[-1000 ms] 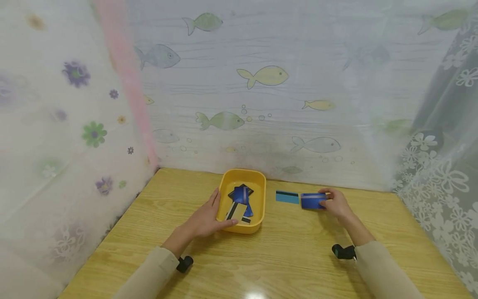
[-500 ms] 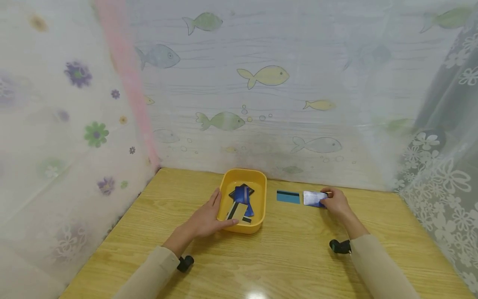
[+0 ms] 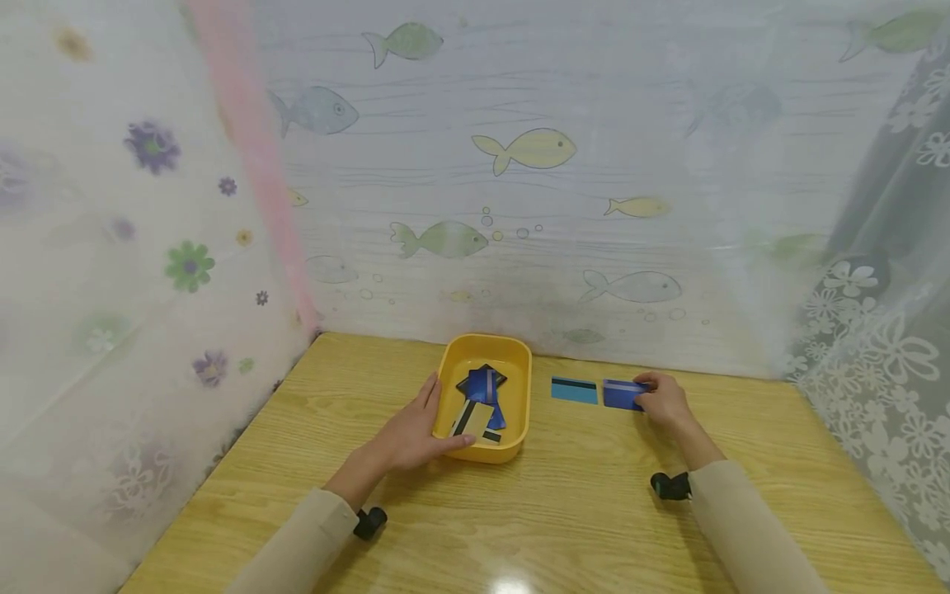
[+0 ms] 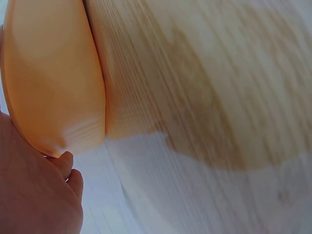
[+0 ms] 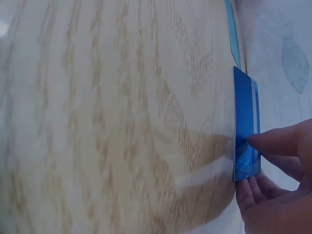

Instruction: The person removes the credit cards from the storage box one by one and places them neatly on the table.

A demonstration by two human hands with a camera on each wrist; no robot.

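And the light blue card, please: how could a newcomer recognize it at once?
On the wooden table, find the yellow container. The light blue card lies between it and the darker blue card that the right hand pinches. Its stripe is black; that neighbour's is pale.

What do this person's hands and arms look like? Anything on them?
The left hand and right hand are bare, with no gloves. The left sleeve and right sleeve are long, plain and beige. A small black device shows at each cuff, left device and right device.
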